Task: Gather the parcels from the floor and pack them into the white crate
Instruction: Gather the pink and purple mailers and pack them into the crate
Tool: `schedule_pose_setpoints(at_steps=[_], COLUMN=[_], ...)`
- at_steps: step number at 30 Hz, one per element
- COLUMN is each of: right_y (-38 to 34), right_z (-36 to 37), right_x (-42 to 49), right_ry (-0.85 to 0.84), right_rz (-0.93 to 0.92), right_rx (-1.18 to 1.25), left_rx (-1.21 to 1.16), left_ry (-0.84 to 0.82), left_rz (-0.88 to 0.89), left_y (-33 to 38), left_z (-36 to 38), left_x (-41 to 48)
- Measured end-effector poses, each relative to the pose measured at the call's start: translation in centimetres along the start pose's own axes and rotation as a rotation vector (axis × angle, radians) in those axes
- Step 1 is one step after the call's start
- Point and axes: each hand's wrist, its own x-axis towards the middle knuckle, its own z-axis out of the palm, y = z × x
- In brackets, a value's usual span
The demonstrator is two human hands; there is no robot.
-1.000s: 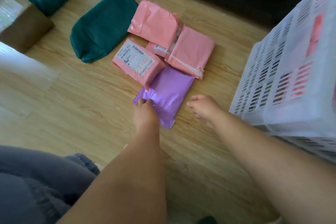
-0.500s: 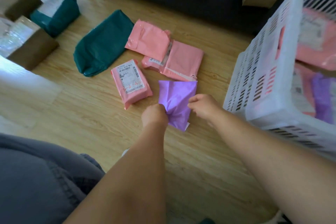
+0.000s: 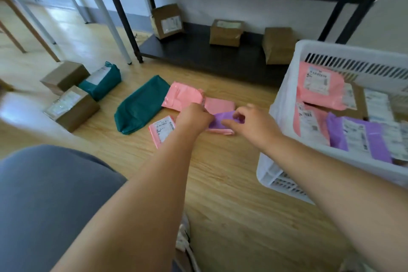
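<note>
Both hands hold a purple parcel (image 3: 223,119) lifted off the wooden floor. My left hand (image 3: 194,118) grips its left end and my right hand (image 3: 251,123) pinches its right end. Below and behind it lie three pink parcels: one with a label (image 3: 160,131), one crumpled (image 3: 183,97) and one flat (image 3: 219,106). A long green parcel (image 3: 141,104) lies to their left. The white crate (image 3: 287,99) stands at the right and holds several pink, purple and labelled parcels.
Two brown boxes (image 3: 72,108) and a green labelled parcel (image 3: 101,79) sit on the floor at the left. A black shelf rack (image 3: 198,51) behind carries more brown boxes. My knee in grey cloth (image 3: 50,194) fills the lower left.
The purple parcel has come up off the floor and my right hand has taken hold of its other end. The view has tilted up, showing the rack and the inside of the crate.
</note>
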Motion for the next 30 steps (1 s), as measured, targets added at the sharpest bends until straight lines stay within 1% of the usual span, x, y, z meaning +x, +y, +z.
schedule_pose_setpoints(at_steps=[3,6,8,10,13,16,19,21,23,25,27,28,30], right_y=[-0.9,-1.4,-1.7,-1.7,-1.4,-0.7,0.0,0.4,0.9,1.4,1.5,1.5,1.1], right_z=[-2.2,-4.0,-5.0,-5.9,-6.9,-7.8,-8.6,-9.2,-9.5,-9.5,-9.5,-9.5,-9.7], right_x=[-1.0,-1.9,-2.3,-2.4,-2.1,-2.0,-2.0,-2.2,-2.4,-2.6,-3.1,-3.4,-4.0], right_ry=[0.015,0.042,0.101,0.167,0.235,0.261,0.258,0.242,0.224,0.248,0.326,0.377,0.482], right_rz=[-0.088,-0.144,-0.184,-0.186,-0.094,0.013,0.095,0.154,0.205,0.230,0.212,0.169,0.020], right_rx=[-0.050,-0.086,-0.111,-0.092,0.041,0.153,0.365,0.499,0.524,0.399,0.197,0.102,-0.092], left_rx=[-0.018,-0.184,-0.268,-0.288,-0.351,-0.435,-0.367,-0.294,-0.274,-0.249,-0.129,-0.040,0.118], left_ry=[0.015,0.041,0.068,0.076,0.119,0.153,0.107,0.096,0.124,0.152,0.183,0.198,0.257], left_rz=[0.027,0.061,0.069,0.078,0.060,0.069,0.140,0.129,0.104,0.111,0.155,0.176,0.230], left_y=[1.8,3.2,4.0,4.7,5.4,5.4,4.4,3.5,3.0,3.2,3.8,4.2,5.3], left_z=[-2.1,-4.0,-4.9,-5.5,-5.9,-6.1,-5.9,-5.4,-4.9,-4.6,-4.5,-4.4,-4.4], left_x=[-0.7,-1.7,-2.4,-3.3,-4.3,-5.3,-6.3,-6.3,-6.2,-6.3,-6.5,-6.6,-6.7])
